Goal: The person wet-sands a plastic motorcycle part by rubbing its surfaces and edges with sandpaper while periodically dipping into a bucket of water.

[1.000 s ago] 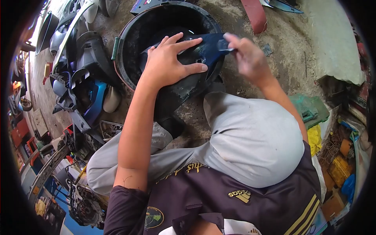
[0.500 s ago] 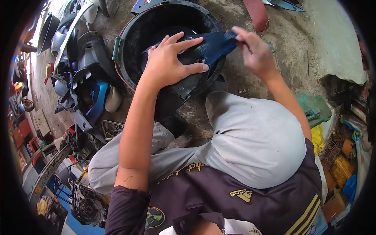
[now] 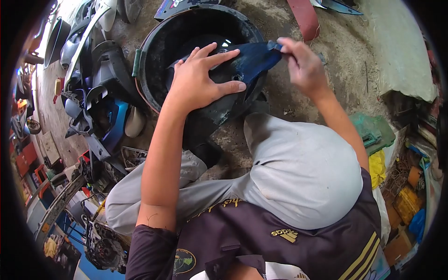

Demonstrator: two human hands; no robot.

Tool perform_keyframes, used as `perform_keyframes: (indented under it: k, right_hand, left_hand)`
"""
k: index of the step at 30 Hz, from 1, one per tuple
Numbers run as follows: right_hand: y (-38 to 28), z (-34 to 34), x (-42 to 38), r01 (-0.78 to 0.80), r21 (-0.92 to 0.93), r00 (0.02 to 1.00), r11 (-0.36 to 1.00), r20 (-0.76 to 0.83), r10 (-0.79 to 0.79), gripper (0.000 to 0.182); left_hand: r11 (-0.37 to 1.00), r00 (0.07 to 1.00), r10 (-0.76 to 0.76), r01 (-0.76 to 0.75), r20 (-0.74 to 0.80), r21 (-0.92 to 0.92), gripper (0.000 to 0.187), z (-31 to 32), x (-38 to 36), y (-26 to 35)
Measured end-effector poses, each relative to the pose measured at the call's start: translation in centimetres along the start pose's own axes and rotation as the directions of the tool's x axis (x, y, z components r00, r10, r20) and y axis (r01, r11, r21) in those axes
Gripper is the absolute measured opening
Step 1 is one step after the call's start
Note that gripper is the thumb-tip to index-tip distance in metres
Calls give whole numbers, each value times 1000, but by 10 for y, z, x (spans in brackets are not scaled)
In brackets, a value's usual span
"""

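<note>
A wet, dark blue-black plastic body panel (image 3: 255, 59) lies across the mouth of a black bucket (image 3: 142, 70). My left hand (image 3: 198, 79) rests flat on the panel with fingers spread, its thumb near a small round hole. At the panel's narrow right tip, the fingers of my right hand (image 3: 303, 65) are curled in a pinch against a small greyish-blue bit. I cannot tell whether that bit is the panel's tip or a separate piece. The panel's lower part slopes out over the bucket's near rim toward my legs.
Dark motorcycle body parts (image 3: 109, 70) are heaped on the floor at left, with an engine (image 3: 105, 245) below them. A red strip (image 3: 304, 21) lies beyond the bucket. At right are a green tray (image 3: 373, 133), a yellow bag (image 3: 379, 168) and a pale slab (image 3: 403, 51).
The view has shifted slightly, so the bucket and panel appear a little lower. My left hand keeps its place on the panel; my right fingers remain at its tip.
</note>
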State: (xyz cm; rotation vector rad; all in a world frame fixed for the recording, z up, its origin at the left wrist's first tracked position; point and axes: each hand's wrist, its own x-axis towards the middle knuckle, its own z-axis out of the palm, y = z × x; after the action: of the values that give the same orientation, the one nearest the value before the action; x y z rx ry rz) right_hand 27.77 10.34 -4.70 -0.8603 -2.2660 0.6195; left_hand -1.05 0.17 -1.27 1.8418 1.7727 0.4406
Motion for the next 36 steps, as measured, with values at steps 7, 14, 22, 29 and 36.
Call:
perform_keyframes:
  k: [7,14,22,29,36]
  right_hand:
    - [-15,5,-4,-21,25,1000,999,-3,21,46]
    - [-19,6,-7,9,62,1000,998,19,-10,48]
    - [-19,3,-6,18,4,999,1000,47,-18,43]
    - [-9,5,-2,-52,61,998,997,-16,53,41]
    - [-13,5,-5,-32,80,999,996,-5,32,38]
  left_hand:
    - [999,1000,-25,25,9,-22,82,-1,0,2]
    - [999,1000,-18,18,7,-46,82,-1,0,1]
    - [998,999,-28,29,24,-60,81,-2,1,2]
    - [998,999,-36,37,24,-51,80,-2,1,2]
    - [998,999,-31,32,29,-48,80,-3,2,3]
